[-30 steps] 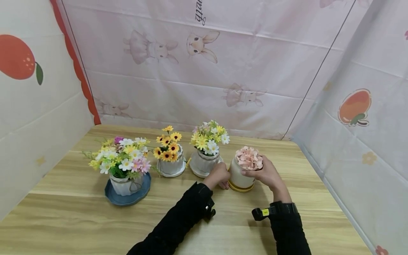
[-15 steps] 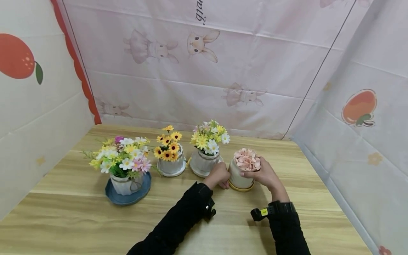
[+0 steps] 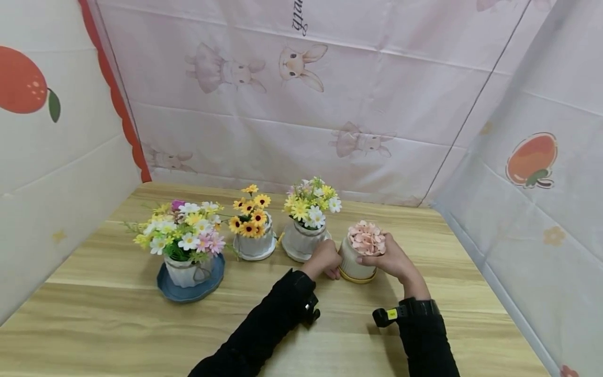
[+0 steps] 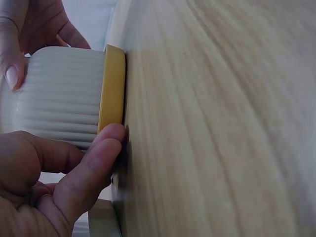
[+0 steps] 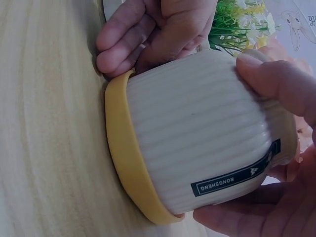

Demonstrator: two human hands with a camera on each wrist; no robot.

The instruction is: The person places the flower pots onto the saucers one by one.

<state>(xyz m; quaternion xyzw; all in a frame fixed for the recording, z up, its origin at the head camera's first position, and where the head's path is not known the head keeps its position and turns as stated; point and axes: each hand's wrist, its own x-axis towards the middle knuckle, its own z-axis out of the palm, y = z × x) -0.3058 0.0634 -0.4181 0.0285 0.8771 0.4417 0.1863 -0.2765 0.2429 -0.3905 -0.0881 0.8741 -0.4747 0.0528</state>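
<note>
A ribbed cream flower pot (image 3: 352,260) with pink flowers (image 3: 367,239) stands upright in a shallow yellow saucer (image 4: 113,84) on the table. My right hand (image 3: 398,263) grips the pot near its top, thumb on one side and fingers on the other. Low on the pot's left, my left hand (image 3: 322,259) pinches the saucer's rim between thumb and curled fingers. The right wrist view shows a dark label (image 5: 234,173) on the pot, with those left fingers (image 5: 121,29) at the saucer's edge.
Left of my hands stand three more potted flowers: a yellow-and-white bunch (image 3: 311,207) on a white saucer, small orange sunflowers (image 3: 252,220) on another, and a large mixed bunch (image 3: 186,235) on a blue dish (image 3: 171,293). Printed cloth walls (image 3: 264,110) enclose the wooden table (image 3: 118,324).
The pot tilts and shifts very slightly under my right hand, first a little left, then little more. My left hand stays in place, and the other pots have not moved.
</note>
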